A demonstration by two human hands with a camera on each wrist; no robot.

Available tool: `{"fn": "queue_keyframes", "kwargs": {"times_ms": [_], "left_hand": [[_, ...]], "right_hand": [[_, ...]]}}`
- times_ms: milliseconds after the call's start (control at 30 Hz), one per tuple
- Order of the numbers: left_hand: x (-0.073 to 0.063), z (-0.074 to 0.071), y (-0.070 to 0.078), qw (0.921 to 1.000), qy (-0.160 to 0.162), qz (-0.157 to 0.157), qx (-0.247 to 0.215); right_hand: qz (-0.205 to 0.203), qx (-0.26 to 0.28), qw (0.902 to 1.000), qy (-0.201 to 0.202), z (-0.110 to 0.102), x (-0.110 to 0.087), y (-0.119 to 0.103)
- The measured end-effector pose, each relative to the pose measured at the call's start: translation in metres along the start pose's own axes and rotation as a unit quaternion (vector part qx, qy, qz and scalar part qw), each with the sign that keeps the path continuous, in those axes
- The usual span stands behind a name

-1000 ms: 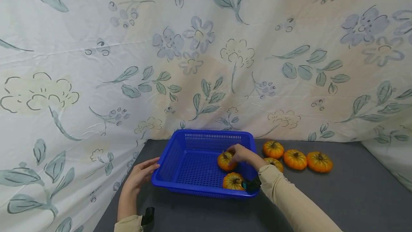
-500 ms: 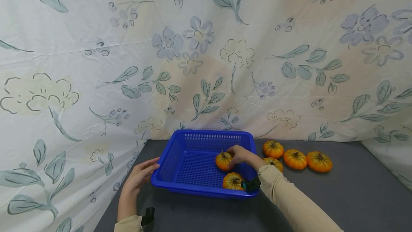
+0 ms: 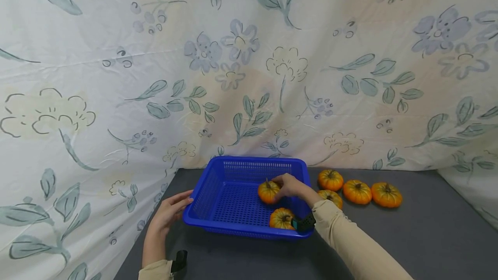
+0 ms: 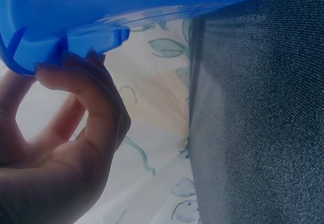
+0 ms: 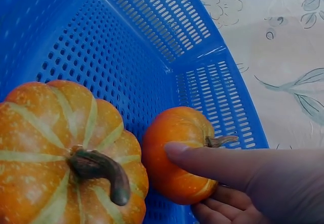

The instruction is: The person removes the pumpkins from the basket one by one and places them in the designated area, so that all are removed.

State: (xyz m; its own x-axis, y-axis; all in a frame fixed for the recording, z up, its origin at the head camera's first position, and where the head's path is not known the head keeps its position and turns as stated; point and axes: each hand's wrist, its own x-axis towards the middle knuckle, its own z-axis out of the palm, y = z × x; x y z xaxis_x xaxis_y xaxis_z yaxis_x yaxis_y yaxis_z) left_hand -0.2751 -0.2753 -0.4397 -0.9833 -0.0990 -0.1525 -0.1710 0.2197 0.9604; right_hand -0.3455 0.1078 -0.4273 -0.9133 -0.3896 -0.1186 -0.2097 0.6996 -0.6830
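In the head view, a blue plastic basket (image 3: 249, 230) sits on the dark table with two small orange pumpkins inside. My right hand (image 3: 291, 186) reaches over its right side and grips one pumpkin (image 3: 267, 192), thumb on the near side and fingers behind. The right wrist view shows that pumpkin (image 5: 174, 133) with its stem pointing sideways. Close by, the other pumpkin (image 3: 281, 218) lies in the near right corner, partly covered by the wrist strap. My left hand (image 3: 167, 213) holds the basket's left rim. Its curled fingers (image 4: 104, 100) meet the rim (image 4: 30, 57) in the left wrist view.
Right of the basket lie several more pumpkins: one at the back (image 3: 330, 180), one in the middle (image 3: 356, 192), one farthest right (image 3: 386, 195), and one (image 3: 333, 199) half hidden by the right forearm. A floral cloth (image 3: 249, 98) hangs behind the table.
The gripped pumpkin has shifted slightly left and tipped in the basket, its stem now showing more upright in the head view. The left hand and the basket stay where they were.
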Motion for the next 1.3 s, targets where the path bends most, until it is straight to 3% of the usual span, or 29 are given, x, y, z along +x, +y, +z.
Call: {"fn": "queue_keyframes", "kwargs": {"times_ms": [467, 667, 933, 1300], "left_hand": [[0.002, 0.001, -0.002, 1.0000, -0.002, -0.006, -0.007], [0.002, 0.001, -0.003, 1.0000, -0.001, 0.000, -0.010], [0.002, 0.001, -0.003, 1.0000, 0.005, 0.002, -0.001], [0.001, 0.000, -0.002, 1.0000, 0.006, 0.002, 0.000]], "right_hand": [[-0.040, 0.077, 0.9959, 0.026, -0.010, -0.003, -0.013], [-0.044, 0.074, 0.9959, 0.030, -0.018, -0.008, -0.023], [-0.076, 0.092, 0.9926, 0.024, -0.030, -0.014, -0.023], [-0.077, 0.115, 0.9900, 0.025, -0.046, -0.027, -0.019]]}}
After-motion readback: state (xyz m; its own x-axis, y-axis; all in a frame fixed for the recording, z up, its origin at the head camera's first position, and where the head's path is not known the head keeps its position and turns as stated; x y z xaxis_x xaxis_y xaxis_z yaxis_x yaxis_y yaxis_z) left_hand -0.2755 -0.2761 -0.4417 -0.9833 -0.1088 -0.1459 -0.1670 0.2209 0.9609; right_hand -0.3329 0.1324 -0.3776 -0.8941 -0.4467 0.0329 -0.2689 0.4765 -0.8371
